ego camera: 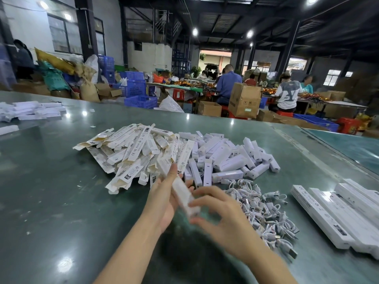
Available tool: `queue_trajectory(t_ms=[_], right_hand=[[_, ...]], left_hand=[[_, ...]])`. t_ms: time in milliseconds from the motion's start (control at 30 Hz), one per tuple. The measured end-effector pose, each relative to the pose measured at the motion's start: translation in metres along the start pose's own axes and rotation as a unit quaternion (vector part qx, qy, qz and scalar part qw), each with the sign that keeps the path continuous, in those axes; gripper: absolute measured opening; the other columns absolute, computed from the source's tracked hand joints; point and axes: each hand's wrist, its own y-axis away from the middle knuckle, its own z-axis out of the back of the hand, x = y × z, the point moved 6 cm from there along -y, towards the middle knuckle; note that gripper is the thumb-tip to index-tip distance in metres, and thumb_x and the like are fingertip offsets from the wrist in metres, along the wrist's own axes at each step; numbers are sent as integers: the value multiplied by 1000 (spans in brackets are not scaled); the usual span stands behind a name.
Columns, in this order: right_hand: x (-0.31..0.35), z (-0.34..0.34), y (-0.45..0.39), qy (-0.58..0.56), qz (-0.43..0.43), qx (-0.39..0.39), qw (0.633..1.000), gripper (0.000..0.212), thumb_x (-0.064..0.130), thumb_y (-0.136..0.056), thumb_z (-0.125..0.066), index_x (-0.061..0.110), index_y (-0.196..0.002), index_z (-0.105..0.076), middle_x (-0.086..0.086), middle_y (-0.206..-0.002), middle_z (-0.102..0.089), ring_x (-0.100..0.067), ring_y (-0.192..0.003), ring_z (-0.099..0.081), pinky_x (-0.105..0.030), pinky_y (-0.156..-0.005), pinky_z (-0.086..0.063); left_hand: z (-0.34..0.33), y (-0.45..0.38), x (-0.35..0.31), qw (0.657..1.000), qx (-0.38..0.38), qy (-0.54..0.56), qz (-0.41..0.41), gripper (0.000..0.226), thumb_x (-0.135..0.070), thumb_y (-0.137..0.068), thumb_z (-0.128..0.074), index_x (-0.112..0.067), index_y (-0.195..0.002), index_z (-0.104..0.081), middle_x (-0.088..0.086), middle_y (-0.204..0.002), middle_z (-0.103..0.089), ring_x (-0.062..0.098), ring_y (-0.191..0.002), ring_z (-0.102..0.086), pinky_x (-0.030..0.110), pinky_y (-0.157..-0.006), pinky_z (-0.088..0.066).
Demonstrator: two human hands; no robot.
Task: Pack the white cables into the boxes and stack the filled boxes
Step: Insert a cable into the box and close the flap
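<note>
Both hands grip one long white carton point(183, 196) above the glossy green surface point(51, 191): left hand point(167, 198) cradling, right hand point(215, 210) pinching its blurred, perhaps open, end. Coiled white cables point(260, 206) lie tangled just right.

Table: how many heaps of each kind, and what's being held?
Flat carton heap: 1
Small white box heap: 1
White cable heap: 1
Packed long box stack: 1
Far-left box heap: 1
Box held by left hand and right hand: 1
Total: 6
</note>
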Motion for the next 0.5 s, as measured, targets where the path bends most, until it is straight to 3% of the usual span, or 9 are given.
queue_trajectory(t_ms=[67, 167, 300, 333, 400, 500], right_hand=[[2, -12, 2, -5, -13, 41, 999, 21, 31, -80, -75, 24, -100, -73, 18, -114, -57, 4, -106, -55, -11, -87, -41], [2, -12, 3, -11, -20, 26, 999, 21, 36, -83, -69, 29, -103, -70, 21, -109, -55, 1, -99, -56, -9, -81, -40], [1, -9, 5, -8, -34, 30, 999, 28, 48, -86, -59, 29, -106, -67, 20, -103, -56, -2, -91, -57, -13, -77, -42], [1, -9, 6, -8, -39, 27, 999, 30, 49, -87, -57, 28, -106, -67, 19, -101, -57, -3, -89, -57, -17, -77, -44], [-1, -7, 5, 0, -45, 21, 999, 27, 44, -90, -58, 26, -107, -68, 16, -100, -59, -4, -87, -57, -22, -78, -46], [-4, -8, 5, 25, -53, 7, 998, 18, 27, -91, -64, 21, -108, -68, 12, -97, -60, -4, -85, -57, -21, -79, -46]], left_hand=[[5, 1, -1, 999, -20, -38, 8, 39, -23, -91, -65, -10, -126, -57, 12, -98, -68, 23, -87, -71, 36, -72, -59], [9, 4, -3, 996, -36, -86, 5, 23, -16, -94, -62, -12, -117, -61, 12, -87, -70, 18, -69, -71, 29, -58, -58], [12, 8, -12, 972, -76, -221, -11, 27, -18, -98, -52, -5, -122, -54, 16, -84, -68, 24, -68, -68, 34, -60, -54], [15, 9, -18, 951, -88, -295, -26, 32, -19, -99, -49, -5, -127, -48, 15, -93, -66, 24, -73, -66, 34, -64, -52], [26, 14, -37, 863, -113, -489, -60, 40, -26, -99, -48, -12, -134, -36, 11, -116, -58, 23, -87, -58, 31, -70, -43], [47, 31, -64, 730, -111, -669, -77, 45, -30, -94, -54, -18, -135, -39, 3, -110, -56, 19, -90, -53, 28, -67, -37]])
